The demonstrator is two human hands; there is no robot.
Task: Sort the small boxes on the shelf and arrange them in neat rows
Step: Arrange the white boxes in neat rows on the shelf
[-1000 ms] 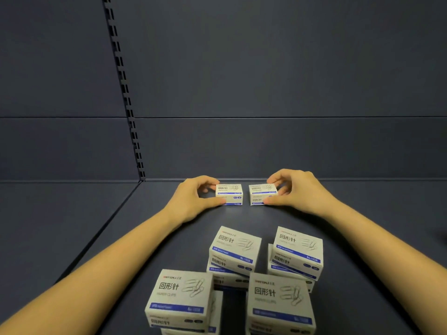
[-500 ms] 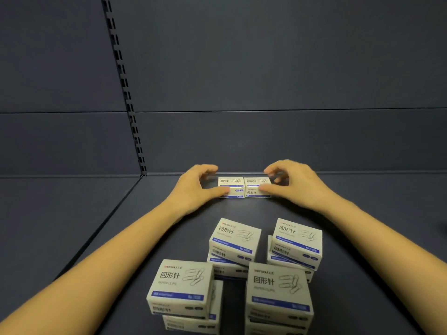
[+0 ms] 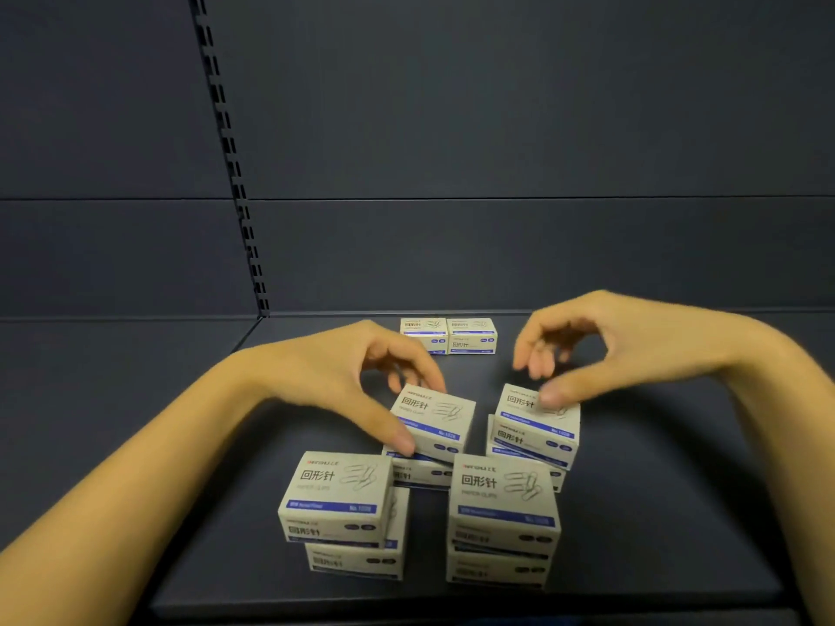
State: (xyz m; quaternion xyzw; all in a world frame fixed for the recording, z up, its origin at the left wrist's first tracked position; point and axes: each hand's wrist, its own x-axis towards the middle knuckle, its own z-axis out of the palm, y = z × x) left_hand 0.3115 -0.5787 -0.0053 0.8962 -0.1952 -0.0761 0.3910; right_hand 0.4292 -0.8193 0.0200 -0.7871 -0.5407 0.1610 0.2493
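We see the left hand [image 3: 343,381] arched over the middle-left top box [image 3: 436,415], thumb on its front-left corner and fingers curled down at the far edge, so it pinches that box. The right hand [image 3: 623,350] is spread fairly wide over the middle-right top box [image 3: 537,422]. Its thumb tip rests on the lid and its fingers are blurred above the far edge, so we cannot tell if it grips. Both top boxes sit slightly askew on the boxes under them, mid-shelf. Nearer us stand the front-left stack [image 3: 336,494] and the front-right stack [image 3: 504,499], untouched, with a gap between them. The back pair [image 3: 449,336], two boxes touching side by side, sits just in front of the back wall [image 3: 497,128]. Everything is on the dark shelf [image 3: 655,512]. A slotted upright [image 3: 230,173] runs up the wall at left.
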